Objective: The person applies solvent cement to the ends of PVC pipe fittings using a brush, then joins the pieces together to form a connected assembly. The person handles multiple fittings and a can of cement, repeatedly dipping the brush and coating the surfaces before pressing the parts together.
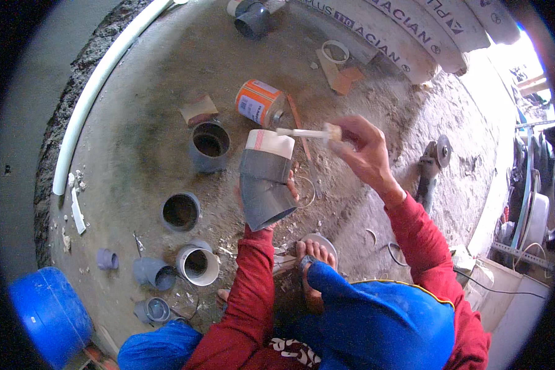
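Note:
My left hand (293,189) is wrapped round a grey plastic pipe elbow (266,191), mostly hidden behind it. A short white pipe end (270,142) with red markings rises from the elbow's upper socket. Pinched in my right hand (367,151) is a brush applicator (307,133) with a pale cap. Its tip meets the white pipe end in this view; whether it touches, I cannot tell. Just beyond stands an orange and white can (261,103).
Grey pipe fittings (209,147) stand at the left, with a white-rimmed one (198,264) nearer me. An angle grinder (431,166) lies at the right. Large white pipes (407,37) are stacked at the far side. A blue barrel (50,314) sits at the lower left.

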The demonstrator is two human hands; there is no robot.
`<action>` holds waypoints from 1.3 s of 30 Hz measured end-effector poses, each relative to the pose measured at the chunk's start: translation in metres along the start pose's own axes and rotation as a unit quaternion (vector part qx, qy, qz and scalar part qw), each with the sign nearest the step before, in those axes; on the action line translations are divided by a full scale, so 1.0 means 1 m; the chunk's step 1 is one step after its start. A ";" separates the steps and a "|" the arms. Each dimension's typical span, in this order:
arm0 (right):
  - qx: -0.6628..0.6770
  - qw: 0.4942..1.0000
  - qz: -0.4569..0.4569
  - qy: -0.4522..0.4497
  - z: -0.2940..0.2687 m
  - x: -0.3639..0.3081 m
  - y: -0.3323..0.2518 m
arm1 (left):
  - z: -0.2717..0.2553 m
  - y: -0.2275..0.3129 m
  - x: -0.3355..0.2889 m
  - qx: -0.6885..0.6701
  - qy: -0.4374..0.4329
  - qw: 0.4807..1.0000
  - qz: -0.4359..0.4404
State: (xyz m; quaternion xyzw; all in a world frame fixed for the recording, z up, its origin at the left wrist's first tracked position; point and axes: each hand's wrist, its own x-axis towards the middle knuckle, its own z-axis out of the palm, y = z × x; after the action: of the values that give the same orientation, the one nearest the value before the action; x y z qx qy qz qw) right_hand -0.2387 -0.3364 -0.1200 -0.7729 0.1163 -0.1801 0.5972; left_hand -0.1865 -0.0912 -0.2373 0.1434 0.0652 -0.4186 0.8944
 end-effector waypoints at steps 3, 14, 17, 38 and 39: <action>-0.028 0.998 -0.007 -0.058 -0.001 0.006 -0.002 | 0.008 0.005 0.002 0.025 0.034 0.999 -0.017; -0.053 0.994 0.060 -0.069 -0.019 0.018 -0.015 | 0.004 0.023 -0.009 0.103 0.014 0.992 -0.066; -0.023 0.998 -0.009 -0.061 -0.024 0.019 -0.019 | 0.006 0.025 -0.010 0.117 -0.019 0.989 -0.085; 0.302 0.946 0.011 0.117 0.077 -0.057 -0.032 | 0.013 0.000 0.001 0.013 0.155 0.988 -0.006; 0.279 0.956 -0.017 0.095 0.076 -0.056 -0.035 | 0.019 0.001 0.001 0.037 0.150 0.988 -0.005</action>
State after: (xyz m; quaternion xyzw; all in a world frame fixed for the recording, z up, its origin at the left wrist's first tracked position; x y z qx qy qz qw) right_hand -0.2587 -0.2381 -0.1110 -0.5572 0.1041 -0.2881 0.7718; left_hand -0.1855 -0.0976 -0.2190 0.2371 0.1839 -0.3989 0.8665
